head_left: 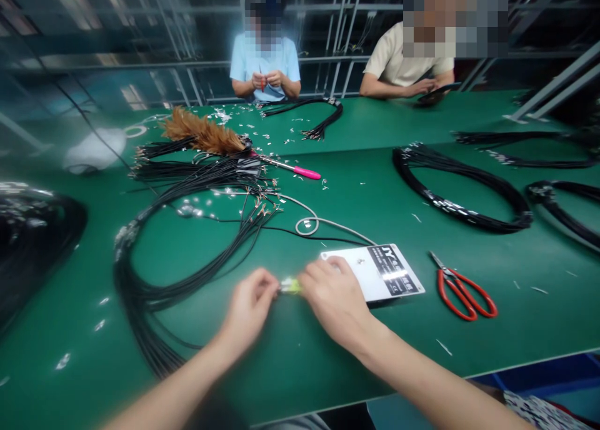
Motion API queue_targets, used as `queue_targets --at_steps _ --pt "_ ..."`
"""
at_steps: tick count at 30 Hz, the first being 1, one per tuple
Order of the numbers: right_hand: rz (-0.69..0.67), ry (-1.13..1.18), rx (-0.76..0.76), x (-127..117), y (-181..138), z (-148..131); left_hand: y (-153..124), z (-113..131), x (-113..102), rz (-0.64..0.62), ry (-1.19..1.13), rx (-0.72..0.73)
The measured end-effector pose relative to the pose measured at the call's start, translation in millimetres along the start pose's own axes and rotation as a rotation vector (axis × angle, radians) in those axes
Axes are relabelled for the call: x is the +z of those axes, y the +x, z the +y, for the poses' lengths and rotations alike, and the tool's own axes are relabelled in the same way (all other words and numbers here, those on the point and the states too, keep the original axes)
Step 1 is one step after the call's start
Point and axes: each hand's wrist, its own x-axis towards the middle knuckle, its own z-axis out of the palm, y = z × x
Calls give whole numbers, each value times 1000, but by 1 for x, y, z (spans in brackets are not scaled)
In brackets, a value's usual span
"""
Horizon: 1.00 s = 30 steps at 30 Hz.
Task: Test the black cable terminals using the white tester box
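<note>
Seen from the head camera, two bare hands are working close together over a green surface [323, 361]. The left hand [250, 299] is pinching the silvery end of a small yellow-green piece [292, 285], its thumb and fingers pressed together, while the right hand [335, 299] is gripping the other end, its fingers partly hiding it. The piece is sitting between the two hands, just left of a white box [368, 277] bearing a dark label marked "JY"; whether the right hand is touching the box, one cannot tell. A gray cord [347, 229] is looping toward the box's far edge. To its right, red-handled scissors [447, 274] are lying with their blades pointing away.

On the left, a bundle of black cables [187, 290] is curving around, its bare ends fanning out near a brown feather duster [201, 133] with a pink handle. Another black coil [497, 220] is resting at right. Across the surface, a person in light blue [241, 61] is holding something red, and another in beige [391, 58] is handling a dark object.
</note>
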Motion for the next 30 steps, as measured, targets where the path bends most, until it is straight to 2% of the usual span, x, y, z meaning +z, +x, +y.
queue_targets --at_steps 6,10,12,14,16,18,22,30 --pt "-43 25 38 0 1 -4 1 -1 0 -12 15 6" --pt "-2 116 43 -13 -2 -1 2 -1 0 -9 29 22" --pt "86 193 65 -22 -14 4 2 -1 -1 -13 49 35" --pt "230 259 140 -29 -35 11 2 -1 -2 -14 76 43" --pt "394 293 252 -30 -60 15 3 -2 -3 -13 98 46" --pt "469 305 320 -26 -84 15 3 -4 -3 -12 101 48" --pt "407 298 313 -12 -106 5 4 -6 -2 -5 90 54" --pt "467 190 333 -5 -95 3 -1 -6 -12 58 142 104"
